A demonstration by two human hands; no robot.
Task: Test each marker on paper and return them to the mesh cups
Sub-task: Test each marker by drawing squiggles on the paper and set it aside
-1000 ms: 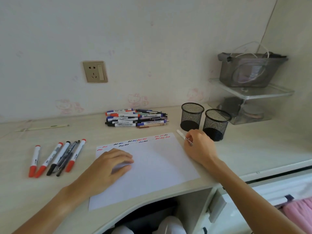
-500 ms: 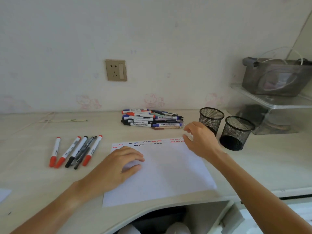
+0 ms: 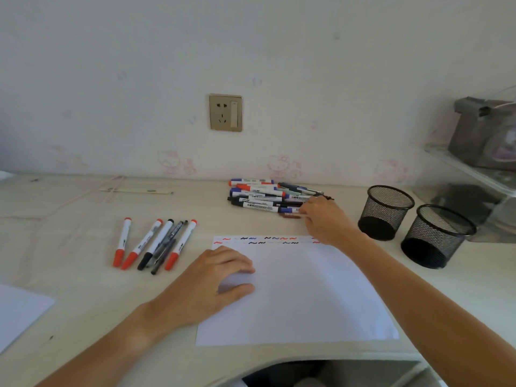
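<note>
Head view shows the left hand (image 3: 220, 277) lying flat on the paper (image 3: 301, 291), fingers relaxed and holding nothing; it probably sits there so the sheet will not slide when a marker is tried. Small red, black and blue squiggles (image 3: 268, 240) run along the far edge of the paper. The right hand (image 3: 325, 219) reaches past that edge to the pile of markers (image 3: 265, 196) near the wall. Its fingers touch the near end of the pile, beside a thin brown pen (image 3: 290, 216). I cannot tell if this grip has closed on a marker (the fingertips are hidden behind the hand). Two black mesh cups (image 3: 386, 212) stand on the surface just right of this hand, and both look empty. Five more markers (image 3: 155, 243) lie in a row on the left, well apart from both hands, maybe sorted out already.
</note>
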